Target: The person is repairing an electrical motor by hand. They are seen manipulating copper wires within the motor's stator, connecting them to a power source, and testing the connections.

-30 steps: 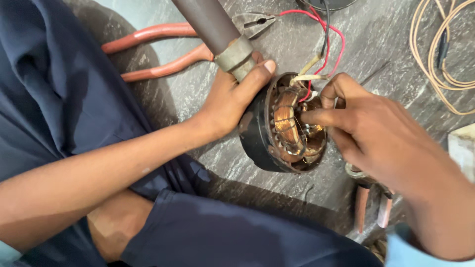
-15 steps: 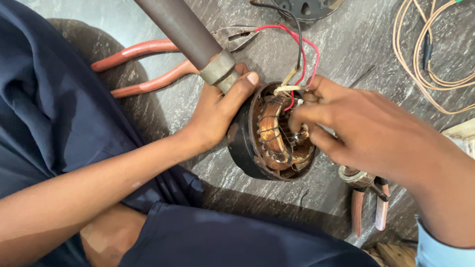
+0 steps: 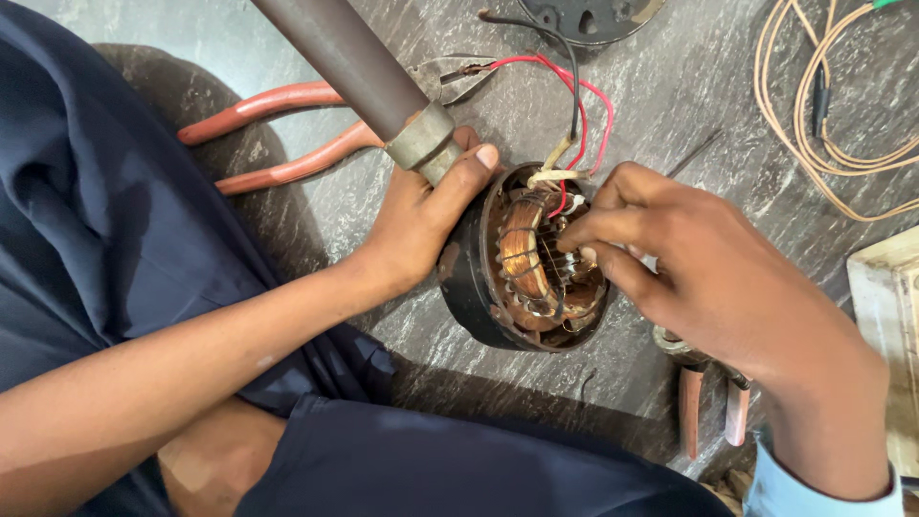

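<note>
Pliers [image 3: 278,134] w/ red grips lie on grey stone floor [image 3: 670,105] behind grey pipe [image 3: 345,62], partly hidden by it. Tan wire coil [image 3: 823,124] top right; 2nd red-handled tool [image 3: 708,402] under right wrist. Motor stator [image 3: 522,263] sits centre, black housing w/ copper windings inside, red & black leads running out top. Left hand [image 3: 421,215] wraps its rim, fingers curled. Right hand [image 3: 689,268] fingertips pinch together on windings.

Grey veined stone floor [image 3: 670,105] carries red-handled pliers [image 3: 287,134] at ten o'clock, coiled tan wire [image 3: 814,144] at two, motor housing [image 3: 479,287] centre.
</note>
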